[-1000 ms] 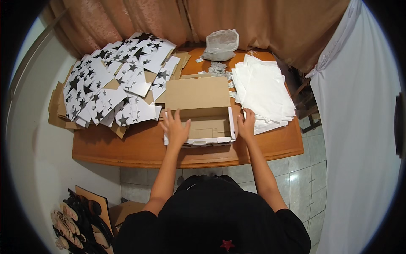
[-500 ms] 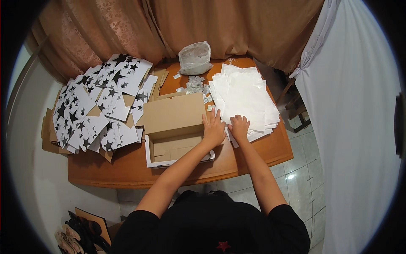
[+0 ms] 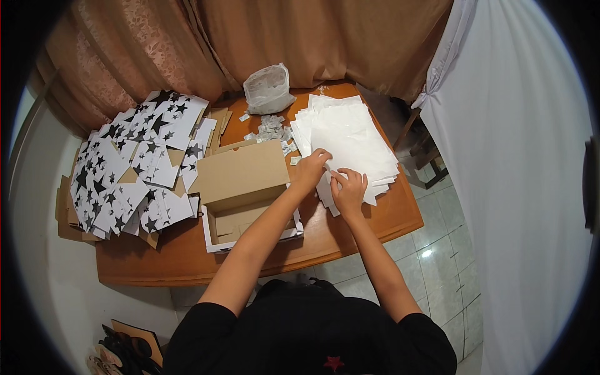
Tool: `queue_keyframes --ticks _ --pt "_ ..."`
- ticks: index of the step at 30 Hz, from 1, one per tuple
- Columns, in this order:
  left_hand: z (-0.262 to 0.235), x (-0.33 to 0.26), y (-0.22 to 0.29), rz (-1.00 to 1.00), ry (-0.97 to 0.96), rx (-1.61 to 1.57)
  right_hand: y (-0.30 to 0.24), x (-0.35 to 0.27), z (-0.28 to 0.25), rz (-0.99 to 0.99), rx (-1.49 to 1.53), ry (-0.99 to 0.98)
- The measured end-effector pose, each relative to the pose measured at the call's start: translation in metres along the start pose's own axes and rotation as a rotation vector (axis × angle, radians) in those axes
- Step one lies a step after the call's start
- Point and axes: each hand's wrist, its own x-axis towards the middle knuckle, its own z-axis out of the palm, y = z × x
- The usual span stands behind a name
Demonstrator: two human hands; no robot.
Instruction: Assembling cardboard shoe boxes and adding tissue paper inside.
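Observation:
A loose stack of thin white paper sheets lies on the right of the table. At its near left edge, my left hand pinches the lifted edge of the top sheet between thumb and fingers. Close beside it, my right hand has bent fingers closed on the same lifted edge. Left of my hands stands an open cardboard box, brown inside and white outside, with its lid raised toward the back. My left forearm passes over the box's right side and hides part of it.
Flat white cardboard pieces with black stars form a big pile on the left of the wooden table. Several small sachets lie behind the box, near a translucent plastic bag. Brown curtains hang behind; a white cloth hangs right.
Both hands have gone from resting with spread fingers at the stack's near edge to gripping the top sheet's edge, which is now raised. The view has shifted slightly.

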Motion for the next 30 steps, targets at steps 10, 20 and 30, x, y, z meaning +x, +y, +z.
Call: queue_keyframes --ticks 10,20,30 --pt "-0.101 0.002 0.009 0.072 -0.086 -0.491 -0.023 -0.016 -0.049 0.078 0.019 0.039" --pt "-0.199 -0.144 -0.052 -0.113 0.142 -0.433 -0.123 -0.052 -0.037 -0.208 0.114 -0.079" --pt "-0.190 -0.219 -0.122 -0.347 -0.174 -0.365 -0.149 -0.087 0.015 -0.299 0.022 -0.328"
